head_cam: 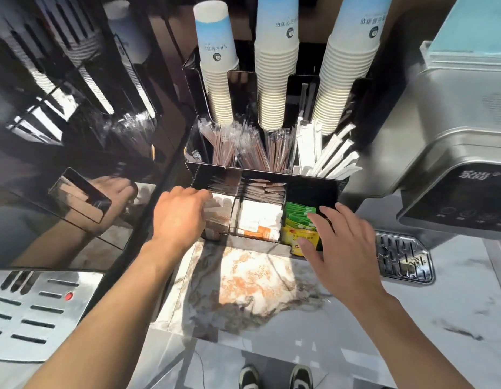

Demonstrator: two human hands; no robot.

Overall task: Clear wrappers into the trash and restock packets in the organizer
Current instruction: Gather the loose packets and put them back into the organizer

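Fingertips of left hand hidden among packets

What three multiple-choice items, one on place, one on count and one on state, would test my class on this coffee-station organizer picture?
1. Where is the left hand?
A. At the organizer's left front compartment
B. On a cup stack
C. On the drip tray

2. How many stacks of paper cups stand in the organizer?
A. Two
B. Three
C. Five

3. What is the state of the right hand?
A. Closed on a straw
B. Open, fingers spread over the green tea packets
C. Flat on the counter

Answers:
1 A, its fingers reach in among the brown packets there.
2 B, three upside-down stacks show side by side.
3 B, the fingers lie spread across the green tea packets, with no grip visible.
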